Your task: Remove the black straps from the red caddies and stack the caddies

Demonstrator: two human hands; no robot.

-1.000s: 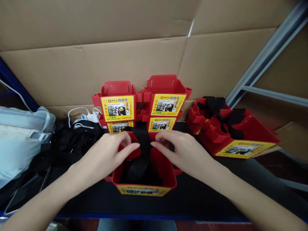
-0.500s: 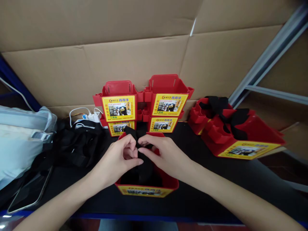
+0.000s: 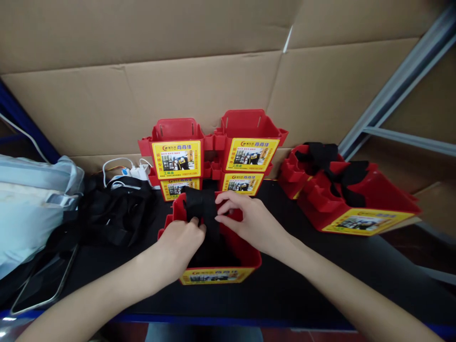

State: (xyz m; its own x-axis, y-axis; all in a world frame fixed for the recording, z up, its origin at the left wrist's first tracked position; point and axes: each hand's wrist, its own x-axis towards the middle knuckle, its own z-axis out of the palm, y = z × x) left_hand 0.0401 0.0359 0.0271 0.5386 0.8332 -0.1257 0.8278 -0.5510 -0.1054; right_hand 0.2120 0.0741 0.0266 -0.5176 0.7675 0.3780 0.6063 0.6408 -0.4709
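A red plastic tool box (image 3: 251,255) with a yellow label on its front stands before me on the black table. A wide black strap (image 3: 201,203) lies across the back of the box and hangs down inside it. My left hand (image 3: 178,249) is closed at the box's left side, its curled fingers on the strap. My right hand (image 3: 245,216) is over the back right part of the box, thumb and fingertips bent together at the strap's right edge. The fingertips of both hands are partly hidden.
Several stacked red boxes (image 3: 245,123) stand behind, against the cardboard wall (image 3: 213,90). Two red boxes with black straps (image 3: 374,194) are on the right. At left are a heap of black straps (image 3: 117,213), a phone (image 3: 44,285), a pale bag (image 3: 32,209) and white plugs (image 3: 137,173).
My left hand has turned palm down and closed, moving slightly down and left. My right hand has moved right. The strap now spreads wider across the box's back, and the box has turned slightly.
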